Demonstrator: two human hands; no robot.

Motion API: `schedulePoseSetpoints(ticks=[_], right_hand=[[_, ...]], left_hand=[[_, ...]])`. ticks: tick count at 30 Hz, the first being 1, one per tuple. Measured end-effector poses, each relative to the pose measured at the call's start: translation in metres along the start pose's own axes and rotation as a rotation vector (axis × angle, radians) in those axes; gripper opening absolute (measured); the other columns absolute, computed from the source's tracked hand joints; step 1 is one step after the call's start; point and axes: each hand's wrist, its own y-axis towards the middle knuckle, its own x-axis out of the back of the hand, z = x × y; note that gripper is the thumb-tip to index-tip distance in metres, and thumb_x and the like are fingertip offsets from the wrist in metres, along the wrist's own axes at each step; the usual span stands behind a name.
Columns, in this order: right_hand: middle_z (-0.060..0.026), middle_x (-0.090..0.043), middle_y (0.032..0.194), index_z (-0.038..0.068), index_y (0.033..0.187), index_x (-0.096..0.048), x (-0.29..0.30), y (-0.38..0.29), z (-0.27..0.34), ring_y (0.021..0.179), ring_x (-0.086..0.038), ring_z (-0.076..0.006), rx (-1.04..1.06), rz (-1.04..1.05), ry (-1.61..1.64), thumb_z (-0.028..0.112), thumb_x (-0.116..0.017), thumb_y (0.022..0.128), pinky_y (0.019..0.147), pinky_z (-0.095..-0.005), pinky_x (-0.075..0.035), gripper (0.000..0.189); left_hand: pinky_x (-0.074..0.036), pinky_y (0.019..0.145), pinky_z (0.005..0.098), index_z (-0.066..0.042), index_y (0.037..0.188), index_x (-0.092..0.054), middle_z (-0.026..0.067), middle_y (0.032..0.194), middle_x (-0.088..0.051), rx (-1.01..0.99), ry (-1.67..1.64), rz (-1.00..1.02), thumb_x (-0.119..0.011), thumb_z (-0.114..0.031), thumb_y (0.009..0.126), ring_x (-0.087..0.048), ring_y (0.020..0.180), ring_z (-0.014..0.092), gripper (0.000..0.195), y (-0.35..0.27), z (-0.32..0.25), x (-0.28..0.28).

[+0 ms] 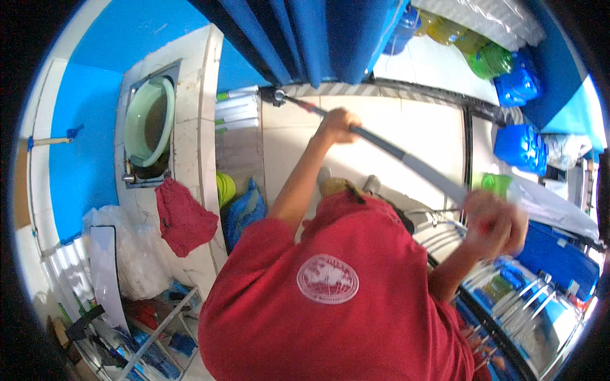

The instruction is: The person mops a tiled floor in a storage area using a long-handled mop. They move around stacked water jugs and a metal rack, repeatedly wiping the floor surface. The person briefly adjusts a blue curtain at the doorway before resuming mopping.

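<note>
A long grey pole (426, 174) runs slantwise across the space in front of my body. My left hand (339, 126) is closed around it partway along, toward its far end. My right hand (493, 224), blurred, grips the near end at the right. At the far end, a small dark pole head (276, 95) sits low near the foot of the blue curtain (324, 43). What is attached beyond it cannot be made out. Pale floor tiles (295, 152) lie beneath the pole, and my shoes show below.
To the left, a green basin (162, 128) sits in a sink set in a tiled counter (190, 95), with a red cloth (183, 219) on its edge. Blue jugs (517, 147) stand at the right. A metal rack (519, 295) is close to my right side.
</note>
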Motion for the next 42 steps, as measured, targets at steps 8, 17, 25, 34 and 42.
schedulePoseSetpoints(ticks=[8, 17, 25, 34, 42], right_hand=[[-0.0049, -0.043, 0.049, 0.003, 0.083, -0.056, 0.018, 0.007, -0.015, 0.038, -0.039, -0.0168, 0.246, -0.021, -0.326, 0.014, -0.044, 0.084, 0.041, -0.0323, -0.037, 0.016], [0.0069, -0.040, 0.046, 0.024, 0.051, -0.037, 0.071, 0.032, 0.045, 0.034, -0.035, -0.0063, 0.380, 0.173, 0.504, 0.024, -0.039, 0.087, 0.053, -0.0281, -0.031, 0.036], [0.0127, -0.043, 0.048, 0.025, 0.051, -0.045, 0.125, 0.008, 0.083, 0.038, -0.042, -0.0001, 0.435, 0.138, 0.398, 0.031, -0.045, 0.085, 0.052, -0.0226, -0.036, 0.034], [0.0024, -0.041, 0.047, 0.009, 0.076, -0.055, -0.013, -0.062, -0.089, 0.039, -0.037, -0.0074, -0.065, -0.137, -0.110, 0.019, -0.047, 0.091, 0.042, -0.0267, -0.033, 0.019], [0.0090, -0.038, 0.045, 0.018, 0.061, -0.050, 0.048, -0.013, 0.050, 0.035, -0.032, -0.0030, 0.506, -0.102, 0.578, 0.019, -0.044, 0.084, 0.042, -0.0233, -0.025, 0.023]], left_hand=[[-0.046, 0.053, 0.0406, -0.012, 0.064, -0.060, 0.0118, 0.061, -0.058, -0.004, -0.028, -0.108, -0.061, -0.014, 0.056, -0.061, 0.059, 0.032, 0.008, -0.004, -0.011, 0.012], [-0.047, 0.048, 0.0374, -0.012, 0.060, -0.057, 0.0085, 0.051, -0.054, -0.266, -0.087, -0.173, -0.059, -0.015, 0.058, -0.057, 0.048, 0.030, 0.004, -0.001, -0.075, 0.008], [-0.046, 0.047, 0.0384, -0.013, 0.060, -0.056, 0.0071, 0.051, -0.055, -0.350, -0.121, -0.181, -0.061, -0.015, 0.060, -0.057, 0.047, 0.029, 0.005, 0.002, -0.092, 0.002], [-0.047, 0.058, 0.0417, -0.009, 0.061, -0.057, 0.0127, 0.065, -0.061, 0.415, 0.052, -0.036, -0.062, -0.014, 0.065, -0.062, 0.065, 0.031, 0.008, -0.022, 0.031, -0.036], [-0.050, 0.054, 0.0364, -0.017, 0.061, -0.062, 0.0044, 0.056, -0.061, -0.279, -0.020, -0.262, -0.063, -0.022, 0.056, -0.062, 0.054, 0.025, 0.007, 0.016, -0.066, 0.014]])
